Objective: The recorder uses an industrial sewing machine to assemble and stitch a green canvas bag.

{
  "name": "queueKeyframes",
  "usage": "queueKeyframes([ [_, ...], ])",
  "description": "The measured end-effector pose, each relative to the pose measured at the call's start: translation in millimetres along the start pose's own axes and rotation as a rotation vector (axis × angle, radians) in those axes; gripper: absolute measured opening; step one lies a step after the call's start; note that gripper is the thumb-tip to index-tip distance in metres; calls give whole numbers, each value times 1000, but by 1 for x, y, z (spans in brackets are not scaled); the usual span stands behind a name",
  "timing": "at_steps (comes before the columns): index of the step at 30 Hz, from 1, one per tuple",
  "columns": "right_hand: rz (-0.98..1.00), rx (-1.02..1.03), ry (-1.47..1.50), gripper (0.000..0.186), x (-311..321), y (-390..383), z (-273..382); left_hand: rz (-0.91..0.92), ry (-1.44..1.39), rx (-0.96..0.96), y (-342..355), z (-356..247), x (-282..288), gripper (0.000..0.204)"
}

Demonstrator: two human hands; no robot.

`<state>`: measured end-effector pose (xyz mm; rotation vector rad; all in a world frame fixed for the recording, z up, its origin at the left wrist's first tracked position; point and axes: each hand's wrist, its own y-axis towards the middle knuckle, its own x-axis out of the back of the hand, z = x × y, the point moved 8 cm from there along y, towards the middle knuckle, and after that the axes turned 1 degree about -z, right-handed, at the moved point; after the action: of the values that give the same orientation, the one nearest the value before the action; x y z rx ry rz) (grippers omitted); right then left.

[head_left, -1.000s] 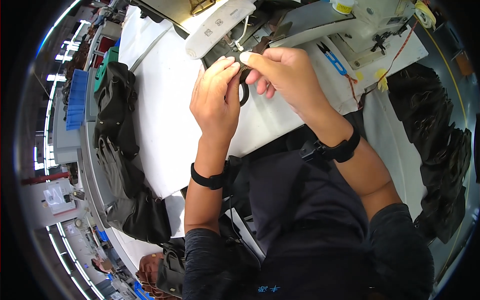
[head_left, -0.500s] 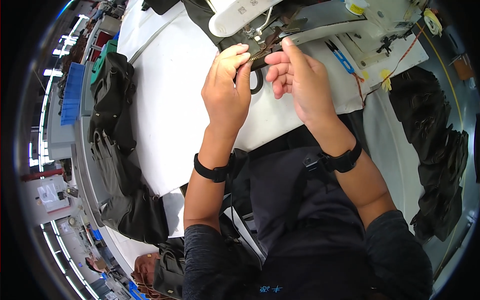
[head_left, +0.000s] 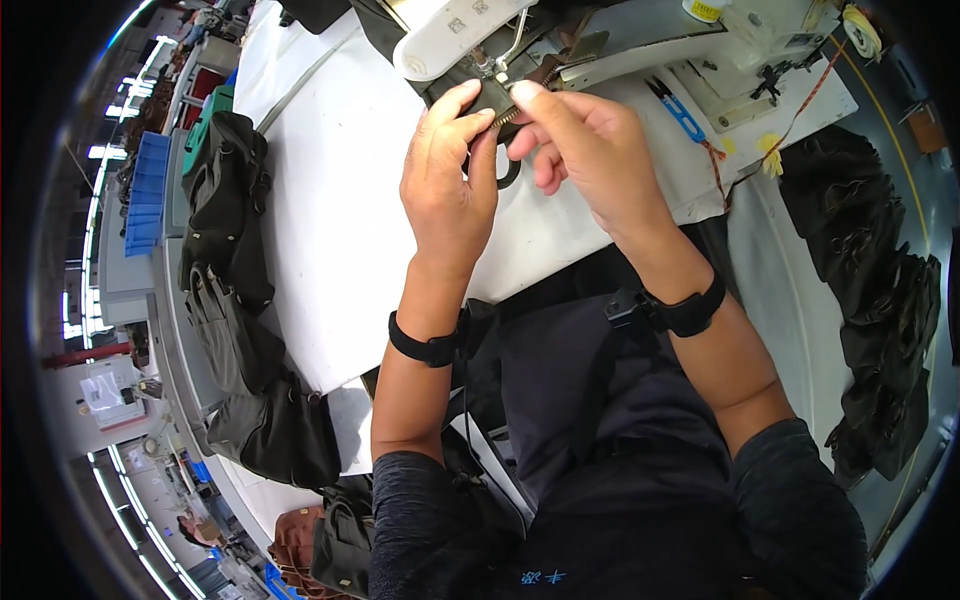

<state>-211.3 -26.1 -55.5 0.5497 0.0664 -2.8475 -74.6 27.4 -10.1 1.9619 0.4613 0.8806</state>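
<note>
A strip of brass-toothed zipper (head_left: 507, 117) lies along dark green material at the sewing machine's (head_left: 452, 42) needle area. My left hand (head_left: 448, 180) is closed on the zipper's near end, thumb and fingers pressed together at its edge. Further along, my right hand (head_left: 600, 150) has its thumb laid over the zipper with the forefinger bent beneath, pinching it; its other fingers curl loosely. A dark strap loop (head_left: 510, 170) hangs below, between the hands. The presser foot (head_left: 492, 68) stands just beyond my fingertips. The fabric under my fingers is partly hidden.
Blue-handled thread snips (head_left: 680, 112) lie right of the hands on the white table (head_left: 330, 200). Dark bags (head_left: 235, 320) line the left edge. More dark bag pieces (head_left: 860, 270) hang at the right. A blue bin (head_left: 147, 190) stands far left.
My right hand has moved left, toward my left hand, and its thumb has come onto the zipper. The left hand has stayed almost in place.
</note>
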Motion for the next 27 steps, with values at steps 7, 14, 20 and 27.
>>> queueKeyframes([
  [7, 51, -7, 211, 23, -9, 6, -7, 33, 62, 6, -1, 2, -1, 25],
  [14, -30, -25, 337, 21, -14, 1, -14, 75, 115, -16, 4, 3, 3, 22],
  [20, -46, -14, 272, 21, -14, 1, -14, 61, 126, -82, 4, 2, 3, 19],
  [27, -57, -2, 287, 22, -11, 7, -12, 53, 112, -69, 6, 3, 2, 15],
])
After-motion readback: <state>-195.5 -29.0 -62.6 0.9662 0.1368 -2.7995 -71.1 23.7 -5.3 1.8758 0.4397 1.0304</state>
